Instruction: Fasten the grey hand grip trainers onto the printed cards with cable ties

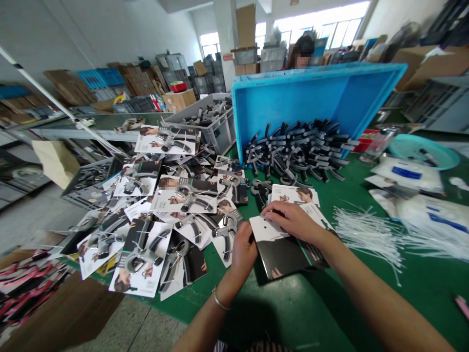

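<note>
My left hand (245, 247) is closed on the left edge of a black-and-white printed backing card (280, 252), its thumb along the top corner. Across the card's upper part lies my right hand (293, 221), its fingers bent and pinching near the top edge; the fingertips are partly hidden. Under and behind it sit more printed cards (311, 195). To the left is a heap of cards with grey-and-black hand grip strengtheners (192, 195) fastened on by white ties. Loose grip strengtheners (296, 149) fill the tipped blue crate just ahead.
The blue crate (293, 100) stands on its side on the green table (289, 313). White cable ties (366, 234) spread at right, beside plastic bags (432, 215) and a turquoise basin (397, 144). A grey crate (220, 132) stands behind the heap. A person (302, 54) is beyond the blue crate.
</note>
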`<control>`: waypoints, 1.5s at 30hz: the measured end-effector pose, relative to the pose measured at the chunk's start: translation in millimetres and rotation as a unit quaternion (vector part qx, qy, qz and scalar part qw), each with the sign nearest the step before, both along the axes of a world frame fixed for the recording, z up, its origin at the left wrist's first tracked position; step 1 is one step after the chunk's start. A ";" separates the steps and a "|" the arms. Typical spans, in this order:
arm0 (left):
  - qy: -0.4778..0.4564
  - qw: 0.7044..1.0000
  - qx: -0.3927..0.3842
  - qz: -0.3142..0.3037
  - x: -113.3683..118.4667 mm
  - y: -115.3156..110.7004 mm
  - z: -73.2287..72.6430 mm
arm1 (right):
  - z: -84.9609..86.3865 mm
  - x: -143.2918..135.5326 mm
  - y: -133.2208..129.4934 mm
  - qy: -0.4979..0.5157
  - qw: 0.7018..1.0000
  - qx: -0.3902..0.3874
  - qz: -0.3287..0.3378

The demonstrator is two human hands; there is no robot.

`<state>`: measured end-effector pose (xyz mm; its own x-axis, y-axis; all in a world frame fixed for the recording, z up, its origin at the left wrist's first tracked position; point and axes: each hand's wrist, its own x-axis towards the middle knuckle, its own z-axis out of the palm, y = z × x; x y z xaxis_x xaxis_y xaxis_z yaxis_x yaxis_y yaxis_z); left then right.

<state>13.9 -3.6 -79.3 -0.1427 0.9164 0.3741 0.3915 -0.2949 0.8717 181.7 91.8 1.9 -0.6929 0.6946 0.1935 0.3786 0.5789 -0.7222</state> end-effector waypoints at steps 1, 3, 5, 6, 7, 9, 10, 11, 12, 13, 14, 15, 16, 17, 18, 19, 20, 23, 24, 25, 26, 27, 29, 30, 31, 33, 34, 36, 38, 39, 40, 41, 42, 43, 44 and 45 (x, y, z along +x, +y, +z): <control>0.006 1.000 0.001 0.004 0.2 -1.3 5.0 | 0.6 1.6 -0.5 0.013 1.000 0.001 -0.003; 0.009 1.000 0.005 0.004 0.3 -3.5 14.8 | 1.7 5.2 -1.6 0.040 0.999 -0.001 -0.007; -0.007 1.000 0.003 -0.001 0.8 -2.9 22.0 | 1.9 8.5 -2.4 0.057 0.998 0.002 -0.006; -0.024 1.000 -0.003 -0.007 1.3 -1.4 23.9 | 1.5 9.8 -2.6 0.059 0.998 0.009 -0.002; -0.047 0.999 -0.014 -0.015 1.9 0.6 24.7 | 0.9 10.7 -2.8 0.055 0.998 0.021 0.006; -0.115 0.992 -0.047 -0.034 3.4 4.8 23.4 | -0.7 11.8 -3.4 0.043 0.997 0.051 0.026; -0.154 0.985 -0.064 -0.044 4.2 6.3 21.8 | -1.4 12.2 -4.1 0.040 0.997 0.062 0.034; -0.191 0.977 -0.078 -0.052 4.9 7.2 20.1 | -2.0 12.6 -5.0 0.041 0.996 0.069 0.039; -0.222 0.969 -0.087 -0.058 5.5 7.5 18.4 | -2.4 13.0 -6.3 0.046 0.996 0.072 0.041; -0.245 0.963 -0.092 -0.060 6.0 7.2 17.1 | -2.9 13.4 -7.8 0.054 0.995 0.071 0.041; -0.258 0.960 -0.095 -0.060 6.4 6.7 16.1 | -3.5 13.8 -9.4 0.059 0.995 0.070 0.038; -0.264 0.958 -0.098 -0.058 6.8 6.1 15.5 | -4.4 14.1 -10.8 0.060 0.995 0.069 0.037; -0.266 0.957 -0.104 -0.052 7.1 5.6 15.3 | -5.6 14.2 -12.0 0.056 0.995 0.069 0.036; -0.268 0.956 -0.112 -0.044 7.5 5.4 15.5 | -7.0 14.0 -12.8 0.048 0.996 0.071 0.036; -0.268 0.955 -0.122 -0.035 7.8 5.6 15.9 | -8.6 13.6 -13.2 0.039 0.996 0.073 0.035; -0.270 0.953 -0.132 -0.025 8.1 5.9 16.7 | -10.1 13.0 -13.1 0.031 0.996 0.077 0.034; -0.274 0.951 -0.140 -0.018 8.3 6.3 17.8 | -11.4 12.4 -12.8 0.028 0.996 0.082 0.034; -0.281 0.948 -0.145 -0.028 7.4 6.2 23.9 | -12.0 11.8 -11.9 0.048 0.994 0.092 0.029; -0.277 0.950 -0.140 -0.041 6.6 5.4 26.6 | -11.2 12.2 -12.0 0.057 0.994 0.093 0.027; -0.270 0.952 -0.134 -0.054 5.7 4.2 29.3 | -10.1 12.8 -12.3 0.065 0.993 0.093 0.026; -0.261 0.954 -0.128 -0.067 4.8 2.9 31.8 | -9.0 13.6 -12.9 0.070 0.993 0.094 0.027; -0.252 0.957 -0.122 -0.076 4.1 1.5 33.9 | -8.0 14.3 -13.5 0.073 0.992 0.094 0.029; -0.241 0.960 -0.116 -0.079 3.9 -0.5 36.0 | -7.1 15.1 -14.5 0.074 0.992 0.094 0.033; -0.242 0.960 -0.120 -0.070 4.4 -0.8 36.2 | -7.1 15.1 -14.7 0.072 0.993 0.093 0.032; -0.249 0.959 -0.126 -0.054 5.4 -0.6 36.0 | -7.3 14.8 -14.6 0.071 0.993 0.092 0.030; -0.273 0.951 -0.142 -0.021 8.1 0.6 36.0 | -7.8 14.2 -14.3 0.072 0.993 0.093 0.021; -0.284 0.947 -0.148 -0.013 9.5 1.2 37.0 | -7.6 14.1 -14.2 0.075 0.992 0.095 0.017; -0.290 0.945 -0.149 -0.024 11.5 1.3 42.3 | -6.0 14.9 -15.3 0.090 0.991 0.102 0.005; -0.259 0.955 -0.131 -0.057 11.6 -1.5 51.2 | -2.5 17.5 -18.8 0.115 0.987 0.114 -0.010; -0.230 0.963 -0.116 -0.072 10.8 -3.9 56.2 | -0.2 19.3 -21.5 0.127 0.984 0.125 -0.017; -0.194 0.972 -0.100 -0.085 9.6 -6.7 61.0 | 2.0 21.2 -24.8 0.137 0.980 0.140 -0.023; -0.154 0.980 -0.082 -0.095 8.4 -9.6 65.3 | 4.1 23.2 -28.3 0.142 0.977 0.156 -0.026; -0.115 0.986 -0.066 -0.102 7.2 -12.5 68.7 | 5.9 24.9 -31.8 0.142 0.974 0.173 -0.026; -0.081 0.989 -0.053 -0.108 6.5 -15.0 71.1 | 7.2 26.4 -35.0 0.139 0.972 0.188 -0.024; -0.057 0.991 -0.046 -0.111 6.5 -17.0 72.4 | 7.8 27.4 -37.6 0.136 0.970 0.200 -0.022; -0.043 0.992 -0.044 -0.113 7.2 -18.5 72.8 | 7.8 27.8 -39.4 0.134 0.969 0.208 -0.022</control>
<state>21.1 -22.0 -6.5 0.0410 0.9571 0.2869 0.2465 -0.2879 0.9254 209.4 52.4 9.7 -0.5514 0.5449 0.6317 0.2409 0.8290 -0.5048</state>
